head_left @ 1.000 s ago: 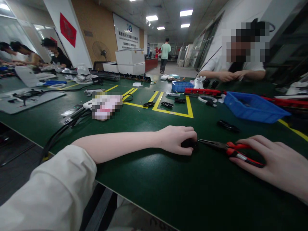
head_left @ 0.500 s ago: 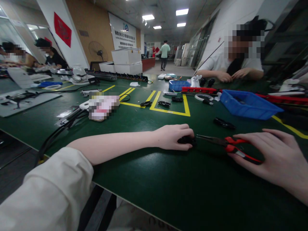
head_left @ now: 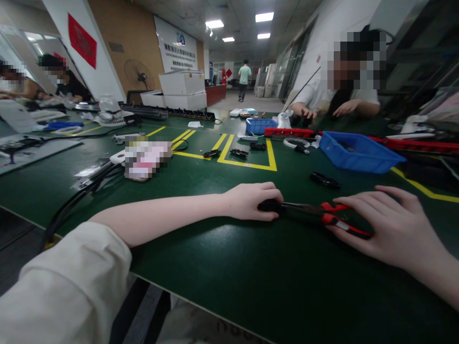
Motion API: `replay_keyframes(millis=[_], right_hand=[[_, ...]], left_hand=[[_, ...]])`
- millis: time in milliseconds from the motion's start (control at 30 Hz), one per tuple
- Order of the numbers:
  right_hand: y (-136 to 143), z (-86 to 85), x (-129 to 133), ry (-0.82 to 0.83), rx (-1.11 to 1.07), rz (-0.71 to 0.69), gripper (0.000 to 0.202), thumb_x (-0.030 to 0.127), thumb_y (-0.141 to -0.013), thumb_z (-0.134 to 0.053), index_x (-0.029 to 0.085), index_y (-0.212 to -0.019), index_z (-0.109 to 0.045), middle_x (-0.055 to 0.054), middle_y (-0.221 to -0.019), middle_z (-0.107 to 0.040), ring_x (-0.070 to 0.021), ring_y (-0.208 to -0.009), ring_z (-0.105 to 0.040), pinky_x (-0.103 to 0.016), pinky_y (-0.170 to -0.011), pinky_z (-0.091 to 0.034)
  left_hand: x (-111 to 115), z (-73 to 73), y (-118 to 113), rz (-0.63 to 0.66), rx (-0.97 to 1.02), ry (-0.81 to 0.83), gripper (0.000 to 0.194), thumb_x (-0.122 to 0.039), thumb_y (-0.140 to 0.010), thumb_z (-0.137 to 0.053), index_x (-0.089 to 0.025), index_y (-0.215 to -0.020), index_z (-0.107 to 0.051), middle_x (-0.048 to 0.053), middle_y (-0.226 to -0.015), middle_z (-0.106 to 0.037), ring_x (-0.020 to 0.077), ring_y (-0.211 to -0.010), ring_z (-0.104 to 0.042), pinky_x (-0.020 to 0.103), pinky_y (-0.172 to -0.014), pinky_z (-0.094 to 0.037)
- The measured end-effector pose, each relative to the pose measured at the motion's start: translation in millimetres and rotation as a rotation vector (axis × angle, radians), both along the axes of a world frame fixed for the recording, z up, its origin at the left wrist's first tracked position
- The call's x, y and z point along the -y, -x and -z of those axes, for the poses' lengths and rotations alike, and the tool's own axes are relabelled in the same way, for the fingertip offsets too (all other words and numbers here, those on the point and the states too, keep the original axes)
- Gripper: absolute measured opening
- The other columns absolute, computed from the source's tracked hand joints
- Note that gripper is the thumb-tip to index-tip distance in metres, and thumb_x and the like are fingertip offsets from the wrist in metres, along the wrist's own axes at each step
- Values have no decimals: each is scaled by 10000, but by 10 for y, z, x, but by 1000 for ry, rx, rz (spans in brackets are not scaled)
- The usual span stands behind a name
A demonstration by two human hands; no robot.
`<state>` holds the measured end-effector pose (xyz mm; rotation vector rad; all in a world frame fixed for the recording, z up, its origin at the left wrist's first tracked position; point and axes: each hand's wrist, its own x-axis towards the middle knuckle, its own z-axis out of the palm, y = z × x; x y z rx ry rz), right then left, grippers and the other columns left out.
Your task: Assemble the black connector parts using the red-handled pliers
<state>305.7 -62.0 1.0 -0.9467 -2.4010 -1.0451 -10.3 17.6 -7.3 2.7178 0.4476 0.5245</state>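
Observation:
My left hand [head_left: 253, 201] is closed round a small black part [head_left: 269, 205] and rests low over the green table; the fingers hide much of the part. In my right hand [head_left: 390, 222] are red-handled long-nose pliers [head_left: 328, 215], held by both handles. The jaws point left, and their tips are at the black part's right end; whether they grip it I cannot tell. Another black part [head_left: 324, 180] lies on the table beyond the pliers.
Several black parts [head_left: 239, 153] lie in and beside a yellow-taped outline [head_left: 247, 165]. A blue bin [head_left: 362, 153] stands at right, near a red strip [head_left: 289, 132]. A phone [head_left: 148, 160] and black cables [head_left: 79, 196] are at left. A co-worker [head_left: 353, 102] sits across the table.
The pliers have moved in to the black part, closing the small gap at their tips. My view has shifted slightly right. The co-worker's hands have moved apart.

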Motion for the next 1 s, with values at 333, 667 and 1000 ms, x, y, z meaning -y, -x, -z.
replay_keyframes(millis=[333,667,1000], right_hand=[[31,-31,27,18,57,6,313,429,-891,-587,141,-1009,-616,-106,-833,-696,-264,-767,-667,-480,-895,-424],[-8,-53,70,-32,77,48,319,434,-912,-561,134,-1011,-597,-115,-823,-681,-260,-720,-644,-448,-787,-418],[-33,-26,54,10,55,14,330,416,-908,-568,124,-1059,-597,-122,-899,-699,-239,-751,-663,-400,-753,-431]], left_hand=[[2,-38,4,14,-7,57,255,-302,-927,-656,-185,-1147,-600,60,-1187,-611,184,-1021,-635,288,-836,-506],[-35,-11,14,139,44,134,237,-244,-1002,-548,-141,-1216,-558,109,-1193,-610,185,-1041,-621,317,-901,-508],[14,-61,10,102,-50,112,259,-301,-989,-574,-174,-1213,-541,86,-1190,-630,182,-987,-632,292,-810,-498]])
